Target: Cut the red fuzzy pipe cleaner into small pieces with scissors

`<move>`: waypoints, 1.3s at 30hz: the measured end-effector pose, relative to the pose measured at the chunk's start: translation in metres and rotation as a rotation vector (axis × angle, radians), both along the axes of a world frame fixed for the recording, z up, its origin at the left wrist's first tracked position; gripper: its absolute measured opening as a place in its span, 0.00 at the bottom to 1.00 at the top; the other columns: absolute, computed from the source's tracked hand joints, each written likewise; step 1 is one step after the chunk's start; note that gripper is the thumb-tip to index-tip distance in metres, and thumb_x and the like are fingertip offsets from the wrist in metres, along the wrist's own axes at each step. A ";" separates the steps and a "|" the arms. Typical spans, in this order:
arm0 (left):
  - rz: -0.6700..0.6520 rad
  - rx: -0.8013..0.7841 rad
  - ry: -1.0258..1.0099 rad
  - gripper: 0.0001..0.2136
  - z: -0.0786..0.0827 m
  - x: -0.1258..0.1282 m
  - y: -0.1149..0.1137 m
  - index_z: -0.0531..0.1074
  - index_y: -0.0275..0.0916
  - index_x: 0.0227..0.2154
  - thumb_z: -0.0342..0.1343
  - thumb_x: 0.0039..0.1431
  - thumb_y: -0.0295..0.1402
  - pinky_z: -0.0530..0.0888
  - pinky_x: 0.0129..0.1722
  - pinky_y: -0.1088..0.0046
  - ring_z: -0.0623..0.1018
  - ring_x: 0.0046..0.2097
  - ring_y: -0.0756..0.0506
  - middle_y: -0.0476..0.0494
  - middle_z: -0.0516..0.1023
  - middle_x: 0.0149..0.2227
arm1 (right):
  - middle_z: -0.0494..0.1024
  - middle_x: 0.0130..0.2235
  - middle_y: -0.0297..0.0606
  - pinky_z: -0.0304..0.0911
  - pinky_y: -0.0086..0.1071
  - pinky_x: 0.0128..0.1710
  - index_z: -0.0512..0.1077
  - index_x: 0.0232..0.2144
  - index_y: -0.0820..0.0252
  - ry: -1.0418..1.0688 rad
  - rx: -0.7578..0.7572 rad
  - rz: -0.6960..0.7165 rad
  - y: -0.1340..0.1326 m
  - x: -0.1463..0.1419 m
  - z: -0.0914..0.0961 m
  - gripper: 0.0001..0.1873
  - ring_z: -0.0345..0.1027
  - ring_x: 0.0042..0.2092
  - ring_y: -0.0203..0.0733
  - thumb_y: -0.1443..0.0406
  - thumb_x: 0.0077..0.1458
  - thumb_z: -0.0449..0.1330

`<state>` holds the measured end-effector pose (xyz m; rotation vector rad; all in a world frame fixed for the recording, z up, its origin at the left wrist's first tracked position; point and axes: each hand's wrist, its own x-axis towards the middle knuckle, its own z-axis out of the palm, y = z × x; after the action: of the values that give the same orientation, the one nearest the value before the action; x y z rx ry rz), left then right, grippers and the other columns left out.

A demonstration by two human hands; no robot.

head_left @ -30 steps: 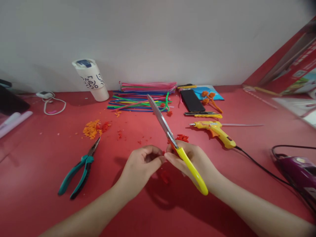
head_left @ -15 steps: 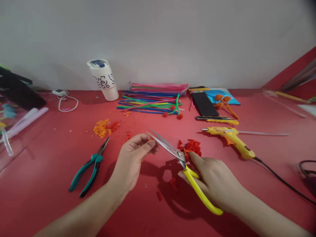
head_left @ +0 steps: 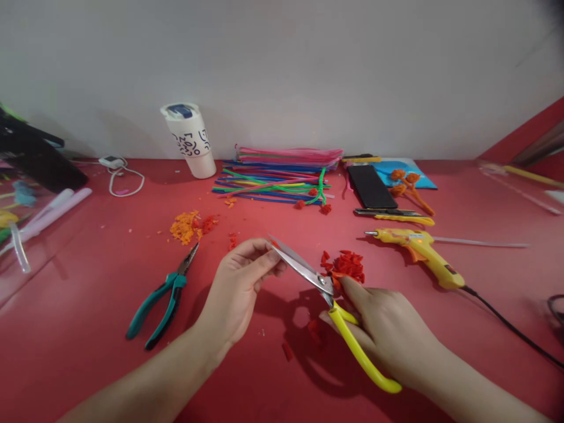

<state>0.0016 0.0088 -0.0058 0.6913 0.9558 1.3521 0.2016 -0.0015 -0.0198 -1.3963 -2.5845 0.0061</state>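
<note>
My right hand grips yellow-handled scissors, whose blades point up and left, slightly parted. Between the thumb and fingertips of my left hand is a small red piece, mostly hidden by the fingers. The blade tips are right at this piece. Beyond my right hand lies a pile of red cut pieces. A single red piece rests on the table below the blades. Left of my left hand, teal-handled pliers lie on the table, near orange scraps and red scraps.
A yellow glue gun with a cord lies at right. Behind it are a craft knife, a phone and an orange pipe-cleaner stem. Pipe cleaners and a white tumbler stand along the wall. A black bottle is far left.
The scissor blades have come closer together at the red piece in my left hand. The whole view has shifted slightly, and both hands keep nearly the same pose.
</note>
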 end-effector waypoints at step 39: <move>-0.029 -0.018 -0.016 0.01 0.000 -0.001 0.001 0.71 0.36 0.24 0.57 0.48 0.26 0.68 0.30 0.82 0.72 0.26 0.55 0.50 0.75 0.25 | 0.66 0.16 0.33 0.43 0.28 0.18 0.53 0.20 0.55 0.028 -0.298 -0.202 0.003 -0.005 0.011 0.18 0.59 0.18 0.38 0.51 0.51 0.47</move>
<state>0.0003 0.0094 -0.0058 0.6774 0.9406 1.3210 0.1969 0.0019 -0.0089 -1.7387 -2.4836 0.3923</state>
